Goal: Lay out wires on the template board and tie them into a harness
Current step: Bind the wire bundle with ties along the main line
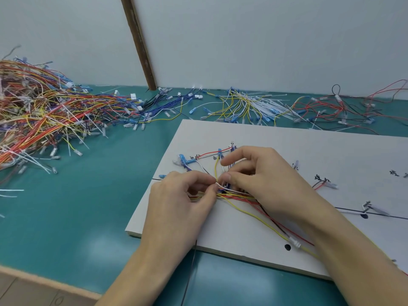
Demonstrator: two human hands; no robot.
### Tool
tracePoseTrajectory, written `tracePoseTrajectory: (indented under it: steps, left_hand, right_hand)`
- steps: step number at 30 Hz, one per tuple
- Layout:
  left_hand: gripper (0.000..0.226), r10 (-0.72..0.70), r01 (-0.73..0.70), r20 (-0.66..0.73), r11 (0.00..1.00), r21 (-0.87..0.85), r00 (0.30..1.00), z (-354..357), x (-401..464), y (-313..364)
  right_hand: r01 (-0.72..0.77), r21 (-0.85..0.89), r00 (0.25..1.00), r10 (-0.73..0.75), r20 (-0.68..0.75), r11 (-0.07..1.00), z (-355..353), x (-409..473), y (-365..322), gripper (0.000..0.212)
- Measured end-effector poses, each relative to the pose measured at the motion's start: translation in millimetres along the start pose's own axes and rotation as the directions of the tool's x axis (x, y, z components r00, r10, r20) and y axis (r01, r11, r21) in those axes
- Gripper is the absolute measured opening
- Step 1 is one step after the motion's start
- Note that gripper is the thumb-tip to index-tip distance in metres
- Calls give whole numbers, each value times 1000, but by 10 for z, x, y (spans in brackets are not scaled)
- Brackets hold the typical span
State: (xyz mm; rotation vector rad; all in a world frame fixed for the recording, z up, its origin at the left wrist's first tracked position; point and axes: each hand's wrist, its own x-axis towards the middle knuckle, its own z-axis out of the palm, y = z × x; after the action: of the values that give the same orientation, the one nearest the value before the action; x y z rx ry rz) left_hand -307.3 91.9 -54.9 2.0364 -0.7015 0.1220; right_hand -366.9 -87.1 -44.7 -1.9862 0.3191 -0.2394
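Both forearms come in from the bottom edge, and the hands meet over the white template board [276,138], which sits on a teal table [77,206]. Left hand [183,195] has its thumb and fingers curled in, pinching a thin white cable tie [229,189] right at the bundle of wires [240,198]. Right hand [262,177] is curled too, thumb and index pinching at the same spot from the other side, other fingers arched over the wires.

That bundle is red, yellow, black and blue, running across the middle of the board and off toward the near right, with a yellow wire ending in a clear connector [294,242] next to a black dot. Some blue terminals [183,160] and a short red wire [212,153] are laid out just past the hands, along the drawn lines.

Off to the far left there's a huge messy pile of finished harnesses [39,115]. Loose yellow, white, blue and red wires [242,104] are scattered along the back of the table by the wall, and a brown wooden strip [139,43] leans against it.
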Motion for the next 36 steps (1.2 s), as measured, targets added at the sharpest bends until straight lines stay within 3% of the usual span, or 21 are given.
tracePoseTrajectory:
  steps: [4,16,36]
  left_hand:
    - [21,31,-31,0,1000,0,1000,5,-14,1]
    - [22,2,-3,-14,996,-85,1000,6,-30,-43]
    - [22,13,-13,-8,998,-68,1000,10,-19,-55]
  right_hand:
    - [20,50,1000,-20,-2,999,-5,-6,1,11]
    - [109,-100,994,-105,43,989,3,-15,-24,13]
    - [91,-29,996,-90,28,995,31,-25,-6,12]
